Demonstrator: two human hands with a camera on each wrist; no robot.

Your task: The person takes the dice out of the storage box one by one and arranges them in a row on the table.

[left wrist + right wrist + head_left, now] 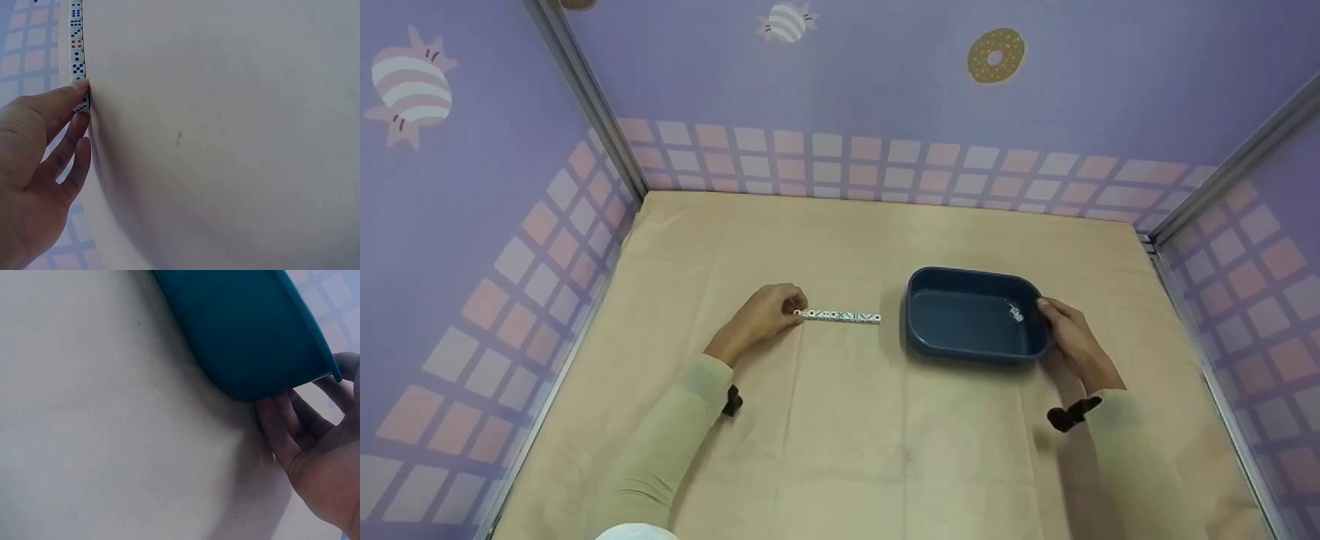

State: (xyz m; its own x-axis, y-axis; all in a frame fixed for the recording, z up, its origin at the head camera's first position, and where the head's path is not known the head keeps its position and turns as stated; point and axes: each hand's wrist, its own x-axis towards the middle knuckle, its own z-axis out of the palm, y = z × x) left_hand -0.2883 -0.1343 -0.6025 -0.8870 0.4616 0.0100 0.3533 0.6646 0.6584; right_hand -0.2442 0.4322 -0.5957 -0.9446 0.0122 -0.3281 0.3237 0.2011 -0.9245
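A straight row of small white dice [844,316] lies left of the dish, each die butted against its neighbour. My left hand [767,311] pinches the near-end die [82,105] between thumb and fingertips. In the left wrist view the dice carry blue dots, one of them red. My right hand [1072,337] grips the right end of a dark blue rectangular dish [960,354], thumb at the rim and fingers against the outer wall. A small whitish patch [1015,313] shows on the right of the dish's floor.
A beige cloth [840,427] with fold creases covers the table. Purple panels with a pink and white tile pattern [825,154] stand at the back and both sides, joined by grey metal posts [600,105].
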